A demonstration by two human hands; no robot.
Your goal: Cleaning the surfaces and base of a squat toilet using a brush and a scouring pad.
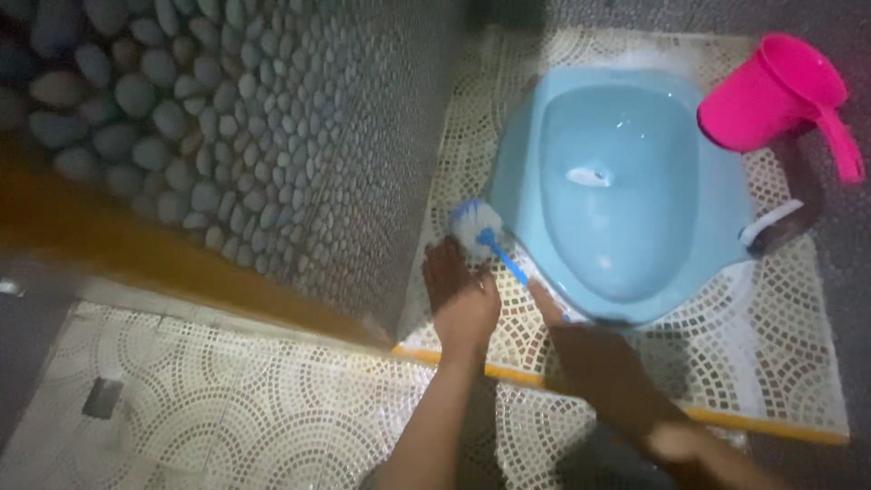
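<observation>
Gripping blue-white brush, rt hand

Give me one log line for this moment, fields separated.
left hand: flat on floor tiles | right hand: holds blue brush | beside blue squat pan
</observation>
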